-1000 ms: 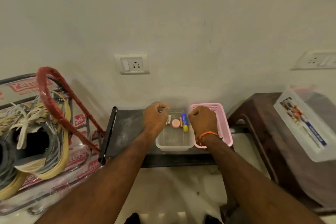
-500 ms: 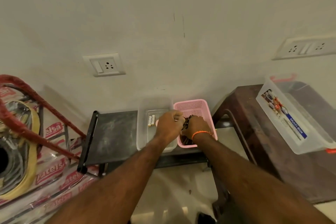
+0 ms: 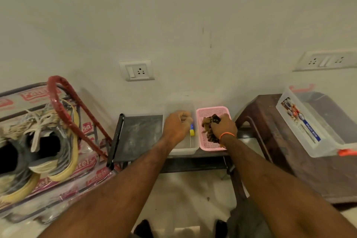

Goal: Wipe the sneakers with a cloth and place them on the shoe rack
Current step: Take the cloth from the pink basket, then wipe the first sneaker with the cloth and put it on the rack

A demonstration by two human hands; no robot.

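A pair of grey sneakers [image 3: 44, 141] with yellow soles and pale laces sits at the left on the plastic-wrapped shoe rack [image 3: 63, 100] with its red tube frame. My right hand [image 3: 224, 127] is inside the pink basket [image 3: 214, 111] and grips a crumpled dark brown cloth [image 3: 207, 124]. My left hand [image 3: 176, 126] hovers over the clear tub [image 3: 179, 150], fingers curled downward; what they hold is hidden. A blue and yellow stick [image 3: 191, 130] lies in the tub beside that hand.
Tub and basket stand on a low black stand [image 3: 135, 135] against the wall. A dark brown stool [image 3: 270, 141] at the right carries a clear lidded box [image 3: 309, 131]. Wall sockets [image 3: 138, 70] are above. Pale floor [image 3: 189, 199] lies below my arms.
My right hand has gone deeper into the pink basket and closed on the brown cloth. My left hand drew back from the basket to over the clear tub. The view swung left.
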